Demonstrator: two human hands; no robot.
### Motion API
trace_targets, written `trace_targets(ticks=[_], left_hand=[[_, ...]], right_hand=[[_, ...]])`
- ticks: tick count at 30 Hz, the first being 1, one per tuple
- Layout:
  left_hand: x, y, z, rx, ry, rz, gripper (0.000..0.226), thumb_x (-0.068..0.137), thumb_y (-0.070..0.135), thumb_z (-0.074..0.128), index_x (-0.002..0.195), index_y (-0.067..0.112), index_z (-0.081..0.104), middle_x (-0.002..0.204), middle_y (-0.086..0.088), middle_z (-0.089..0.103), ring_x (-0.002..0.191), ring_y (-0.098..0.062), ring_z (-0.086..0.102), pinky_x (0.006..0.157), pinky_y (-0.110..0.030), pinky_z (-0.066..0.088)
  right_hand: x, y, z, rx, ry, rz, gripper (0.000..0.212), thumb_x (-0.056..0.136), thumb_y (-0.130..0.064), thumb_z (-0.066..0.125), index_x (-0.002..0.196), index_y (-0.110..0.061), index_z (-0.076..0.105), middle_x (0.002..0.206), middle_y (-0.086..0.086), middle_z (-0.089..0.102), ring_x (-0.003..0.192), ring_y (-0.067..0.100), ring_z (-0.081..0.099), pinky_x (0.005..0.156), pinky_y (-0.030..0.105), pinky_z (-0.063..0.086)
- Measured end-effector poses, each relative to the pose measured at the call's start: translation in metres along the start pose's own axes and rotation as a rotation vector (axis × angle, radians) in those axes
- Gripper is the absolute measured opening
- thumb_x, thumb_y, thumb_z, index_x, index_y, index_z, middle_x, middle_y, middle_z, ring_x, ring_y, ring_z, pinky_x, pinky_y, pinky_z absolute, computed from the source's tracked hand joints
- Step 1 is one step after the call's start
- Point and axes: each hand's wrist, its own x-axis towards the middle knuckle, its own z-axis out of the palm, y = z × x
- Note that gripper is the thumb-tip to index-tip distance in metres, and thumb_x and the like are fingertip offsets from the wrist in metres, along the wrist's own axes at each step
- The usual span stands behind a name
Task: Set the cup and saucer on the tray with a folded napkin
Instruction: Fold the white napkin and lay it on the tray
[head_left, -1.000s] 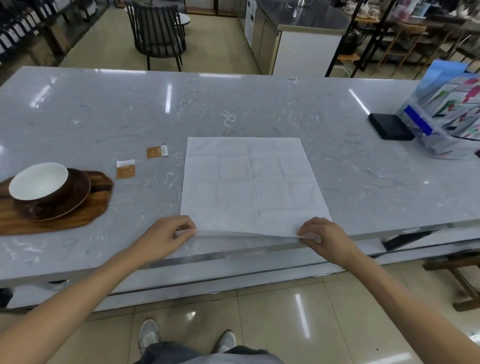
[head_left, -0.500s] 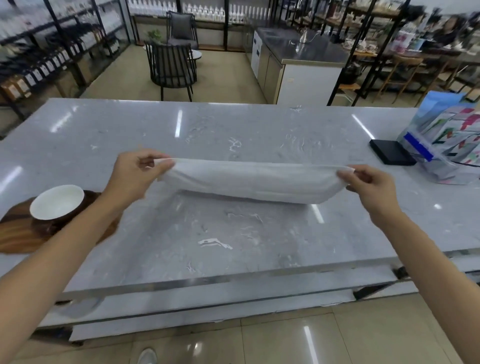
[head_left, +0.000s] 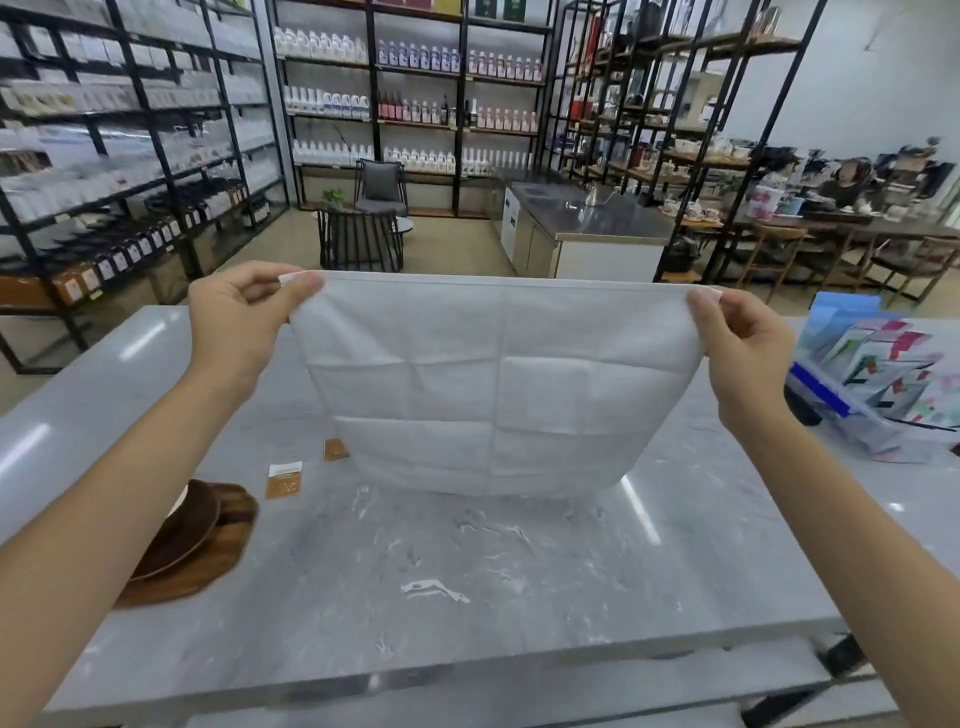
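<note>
Lifted higher than half a second back: napkin (head_left: 493, 395) now up at chest level, hanging as a full sheet with only its lower edge near or on the counter (head_left: 519, 571); contact there not resolvable. Left hand (head_left: 244, 322) pinching the top left corner between thumb and curled fingers; right hand (head_left: 737, 348) pinching the top right corner the same way. Top edge stretched taut between the two, fold creases visible as a grid

Progress, judged: saucer (head_left: 182, 530) already on the wooden tray (head_left: 208, 566) at the left, near the counter's front edge. Cup presumably on the saucer but hidden behind the left forearm; not confirmed. Napkin unfolded, well apart from the tray. Remaining: fold the napkin, carry it over, lay it on the tray beside the saucer

Surroundings: two small orange packets (head_left: 284, 480) lying on the counter between tray and napkin. Clear bag of coloured printed sheets (head_left: 883, 384) at the right, with something dark at its near side, mostly hidden by the right forearm. Shelving with bottles and chairs well behind, no bearing on the work

Obstacles, judged: packets sit on the likely path to the tray and may get swept by a trailing edge. Bare tray surface beside the saucer looks limited, so a compact fold needed
</note>
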Motion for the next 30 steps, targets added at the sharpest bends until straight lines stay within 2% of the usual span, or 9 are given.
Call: trace_targets(ticks=[4, 9, 12, 14, 16, 20, 24, 27, 30], left_hand=[[0.009, 0.018, -0.002, -0.016, 0.055, 0.019, 0.025, 0.066, 0.047, 0.089, 0.081, 0.029, 0.080, 0.074, 0.013, 0.078, 0.067, -0.003, 0.067, 0.058, -0.017, 0.052], [0.025, 0.027, -0.003, -0.022, 0.063, 0.006, 0.022, 0.069, 0.041, 0.090, 0.083, 0.027, 0.081, 0.079, 0.007, 0.080, 0.067, -0.010, 0.074, 0.057, -0.025, 0.061], [0.036, 0.008, -0.006, 0.050, 0.015, -0.061, 0.019, 0.071, 0.041, 0.089, 0.082, 0.028, 0.081, 0.074, 0.008, 0.079, 0.063, -0.008, 0.070, 0.054, -0.022, 0.057], [0.043, -0.017, -0.006, 0.169, -0.042, -0.119, 0.013, 0.074, 0.038, 0.088, 0.079, 0.028, 0.080, 0.066, 0.010, 0.076, 0.050, -0.001, 0.059, 0.045, -0.016, 0.048], [0.048, -0.046, -0.004, 0.276, -0.104, -0.194, 0.010, 0.081, 0.030, 0.084, 0.081, 0.022, 0.079, 0.064, 0.004, 0.072, 0.044, -0.002, 0.054, 0.043, -0.016, 0.048], [0.050, -0.094, 0.003, 0.335, -0.246, -0.317, 0.005, 0.089, 0.016, 0.076, 0.090, 0.011, 0.075, 0.078, -0.020, 0.072, 0.058, -0.011, 0.071, 0.064, -0.024, 0.062], [0.039, -0.125, 0.004, 0.368, -0.326, -0.342, 0.005, 0.089, 0.016, 0.077, 0.091, 0.012, 0.074, 0.078, -0.014, 0.075, 0.073, -0.020, 0.077, 0.063, -0.018, 0.060], [0.023, -0.137, -0.002, 0.379, -0.354, -0.366, 0.007, 0.088, 0.013, 0.076, 0.095, 0.011, 0.074, 0.086, -0.016, 0.075, 0.076, -0.016, 0.077, 0.064, -0.015, 0.059], [0.002, -0.141, -0.013, 0.418, -0.387, -0.330, 0.006, 0.089, 0.015, 0.076, 0.095, 0.013, 0.077, 0.089, -0.011, 0.077, 0.082, -0.017, 0.076, 0.069, -0.017, 0.060]], right_hand=[[0.006, -0.011, 0.006, 0.070, 0.067, -0.045, 0.008, 0.090, -0.045, 0.072, 0.094, -0.040, 0.077, 0.093, -0.017, 0.077, 0.085, 0.000, 0.072, 0.070, 0.017, 0.059], [0.019, -0.014, 0.012, 0.075, 0.099, -0.030, 0.009, 0.089, -0.047, 0.073, 0.090, -0.040, 0.077, 0.090, -0.016, 0.077, 0.082, -0.001, 0.071, 0.067, 0.015, 0.057], [0.026, 0.002, 0.017, -0.028, 0.036, 0.047, 0.013, 0.086, -0.049, 0.071, 0.090, -0.038, 0.077, 0.087, -0.014, 0.076, 0.077, -0.003, 0.069, 0.065, 0.016, 0.055], [0.030, 0.021, 0.024, -0.137, -0.044, 0.121, 0.017, 0.087, -0.048, 0.071, 0.090, -0.034, 0.078, 0.083, -0.011, 0.075, 0.076, 0.002, 0.068, 0.065, 0.019, 0.053], [0.033, 0.042, 0.031, -0.224, -0.116, 0.200, 0.016, 0.089, -0.045, 0.072, 0.087, -0.030, 0.077, 0.083, -0.007, 0.074, 0.076, 0.008, 0.066, 0.067, 0.023, 0.049], [0.035, 0.080, 0.046, -0.282, -0.231, 0.342, 0.016, 0.094, -0.034, 0.073, 0.091, -0.018, 0.075, 0.080, 0.002, 0.071, 0.076, 0.019, 0.065, 0.063, 0.026, 0.051], [0.030, 0.105, 0.052, -0.329, -0.289, 0.357, 0.010, 0.096, -0.024, 0.071, 0.098, -0.014, 0.074, 0.078, 0.007, 0.073, 0.075, 0.022, 0.070, 0.062, 0.028, 0.060], [0.019, 0.117, 0.050, -0.416, -0.369, 0.311, 0.009, 0.097, -0.022, 0.067, 0.099, -0.015, 0.073, 0.082, 0.008, 0.077, 0.077, 0.019, 0.074, 0.058, 0.020, 0.060], [0.007, 0.125, 0.042, -0.470, -0.444, 0.279, 0.011, 0.098, -0.019, 0.064, 0.100, -0.012, 0.074, 0.085, 0.006, 0.077, 0.083, 0.019, 0.075, 0.066, 0.026, 0.062]])
